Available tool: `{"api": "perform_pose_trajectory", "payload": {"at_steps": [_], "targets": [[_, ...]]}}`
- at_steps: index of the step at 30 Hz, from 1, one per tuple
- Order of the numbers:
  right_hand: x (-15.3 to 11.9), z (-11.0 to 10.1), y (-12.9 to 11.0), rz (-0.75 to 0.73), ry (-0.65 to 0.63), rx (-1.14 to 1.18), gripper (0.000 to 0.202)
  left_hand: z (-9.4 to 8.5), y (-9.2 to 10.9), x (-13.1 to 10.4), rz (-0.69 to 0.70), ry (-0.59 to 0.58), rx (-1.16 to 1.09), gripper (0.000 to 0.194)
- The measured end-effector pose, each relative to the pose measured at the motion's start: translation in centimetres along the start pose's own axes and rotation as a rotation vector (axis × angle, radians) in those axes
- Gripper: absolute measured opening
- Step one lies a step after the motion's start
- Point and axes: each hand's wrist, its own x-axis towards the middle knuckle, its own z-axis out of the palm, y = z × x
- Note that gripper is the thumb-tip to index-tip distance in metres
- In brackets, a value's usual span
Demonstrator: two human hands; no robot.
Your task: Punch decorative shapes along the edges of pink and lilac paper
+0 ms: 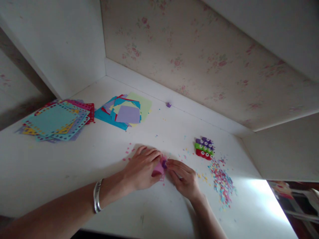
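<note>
A sheet of pink paper (157,168) with small holes along its right edge lies under my left hand (143,167). The fingers of that hand are bent over the paper and grip it. A small purple paper punch (164,164) sits at the paper's right edge, pinched in the fingertips of my right hand (183,177). My fingers partly hide the punch and much of the paper. Little pink cut-outs (127,152) are scattered just beyond my left hand.
Left on the white table (99,162) lies a pile of sheets with punched borders (57,119). Behind are plain coloured papers (128,114) and another purple punch (168,104) by the wall. Rows of punches (204,148) and a confetti heap (223,184) lie right.
</note>
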Motion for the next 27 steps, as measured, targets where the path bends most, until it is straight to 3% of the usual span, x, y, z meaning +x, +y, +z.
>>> {"api": "perform_pose_trajectory", "payload": {"at_steps": [5, 12, 20, 27], "targets": [[0.2, -0.5, -0.1, -0.033, -0.049, -0.156, 0.045, -0.1, 0.1, 0.1, -0.002, -0.001, -0.007, 0.044], [0.3, 0.2, -0.6, -0.034, -0.041, -0.249, 0.035, -0.1, 0.2, 0.0, 0.002, 0.003, 0.006, 0.047], [-0.5, 2.1, -0.6, -0.023, 0.154, -0.243, 0.028, -0.2, 0.2, -0.1, 0.023, 0.021, 0.032, 0.047], [-2.9, -0.6, 1.3, 0.197, 0.301, -0.318, 0.024, -0.4, 0.0, -0.1, 0.005, -0.033, 0.044, 0.051]]}}
